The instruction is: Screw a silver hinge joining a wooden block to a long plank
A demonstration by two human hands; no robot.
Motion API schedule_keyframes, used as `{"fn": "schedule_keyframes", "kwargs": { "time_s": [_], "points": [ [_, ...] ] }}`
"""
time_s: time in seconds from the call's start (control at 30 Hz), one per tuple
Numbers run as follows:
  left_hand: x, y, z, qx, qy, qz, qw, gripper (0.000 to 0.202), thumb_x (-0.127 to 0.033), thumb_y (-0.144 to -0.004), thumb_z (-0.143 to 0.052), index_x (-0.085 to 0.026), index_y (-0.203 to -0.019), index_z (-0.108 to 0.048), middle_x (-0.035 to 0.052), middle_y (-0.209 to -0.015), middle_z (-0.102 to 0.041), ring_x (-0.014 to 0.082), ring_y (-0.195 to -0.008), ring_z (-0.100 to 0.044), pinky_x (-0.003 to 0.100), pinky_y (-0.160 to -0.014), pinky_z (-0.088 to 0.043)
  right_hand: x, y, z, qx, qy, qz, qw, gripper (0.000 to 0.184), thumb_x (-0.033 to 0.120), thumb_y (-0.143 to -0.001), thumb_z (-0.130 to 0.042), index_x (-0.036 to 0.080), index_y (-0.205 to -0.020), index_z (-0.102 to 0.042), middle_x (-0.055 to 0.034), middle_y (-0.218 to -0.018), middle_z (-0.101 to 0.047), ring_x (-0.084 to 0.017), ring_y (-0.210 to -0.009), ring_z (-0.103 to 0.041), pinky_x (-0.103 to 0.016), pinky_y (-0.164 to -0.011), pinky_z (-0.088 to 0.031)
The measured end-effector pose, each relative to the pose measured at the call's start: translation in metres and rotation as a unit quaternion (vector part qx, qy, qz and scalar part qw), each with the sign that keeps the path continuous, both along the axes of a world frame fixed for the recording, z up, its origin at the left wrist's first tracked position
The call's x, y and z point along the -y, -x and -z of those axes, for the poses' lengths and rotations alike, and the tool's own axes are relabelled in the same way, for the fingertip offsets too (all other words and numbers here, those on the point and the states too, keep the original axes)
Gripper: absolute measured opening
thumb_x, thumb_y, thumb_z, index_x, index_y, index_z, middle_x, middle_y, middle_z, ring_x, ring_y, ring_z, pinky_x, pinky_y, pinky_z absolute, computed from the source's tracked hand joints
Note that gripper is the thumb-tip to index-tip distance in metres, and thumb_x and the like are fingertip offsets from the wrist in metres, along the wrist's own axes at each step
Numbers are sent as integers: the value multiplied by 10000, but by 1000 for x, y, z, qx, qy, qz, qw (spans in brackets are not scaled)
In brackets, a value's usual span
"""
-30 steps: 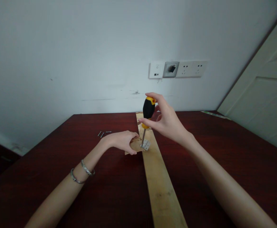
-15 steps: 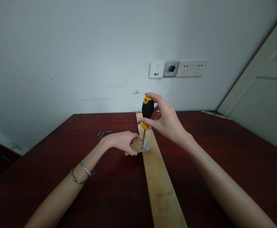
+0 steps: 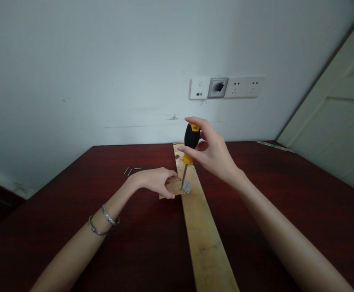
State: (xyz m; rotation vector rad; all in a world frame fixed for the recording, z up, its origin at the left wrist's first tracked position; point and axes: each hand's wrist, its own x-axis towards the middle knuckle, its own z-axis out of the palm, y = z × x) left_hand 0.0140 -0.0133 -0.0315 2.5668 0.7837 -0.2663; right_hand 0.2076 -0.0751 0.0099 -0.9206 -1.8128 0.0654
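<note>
My right hand [image 3: 212,148] grips a black and yellow screwdriver [image 3: 192,136] by its handle, thumb on the near side and index finger over the top. The shaft slants down, its tip at a small metal hinge [image 3: 187,187]. The hinge lies across a long wooden board [image 3: 205,227] and a smaller wood piece [image 3: 173,186] beside it on the left. My left hand [image 3: 157,181] is closed round that smaller piece, thumb along its near edge and fingers at the far edge. Whether a screw sits under the tip is too small to tell.
Three loose screws [image 3: 130,172] lie on the dark red table [image 3: 128,251] left of the board. Behind the table rises a white wall with sockets [image 3: 244,87]. A white panelled door [image 3: 341,109] stands at the right, with a thin strip [image 3: 276,146] near the table's back corner.
The screwdriver handle has tilted slightly to the right and turned in my right hand, while its tip stays at the hinge. My left hand keeps its hold on the smaller wood piece.
</note>
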Motion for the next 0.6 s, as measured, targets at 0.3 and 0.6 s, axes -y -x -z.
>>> {"fn": "schedule_keyframes", "kwargs": {
  "time_s": [0.3,0.6],
  "points": [
    [-1,0,2,18,-9,-6,1000,656,-407,-657,-707,-149,-1230,-519,56,-982,-663,193,-801,-611,251,-666,-422,-4,4,8,-87,58,-93,990,653,242,-808,-573,316,-1386,-278,-62,-1209,-513,-184,-896,-594,-356,-762,-555],
    [0,-1,0,24,-4,3,1000,666,-368,-650,-714,-129,-1237,-511,74,-1039,-659,200,-841,-624,260,-717,-436,2,7,3,-105,65,-117,985,520,188,-778,-560,290,-1265,-406,-42,-1136,-506,-178,-979,-553,-321,-775,-530]
  ]
}}
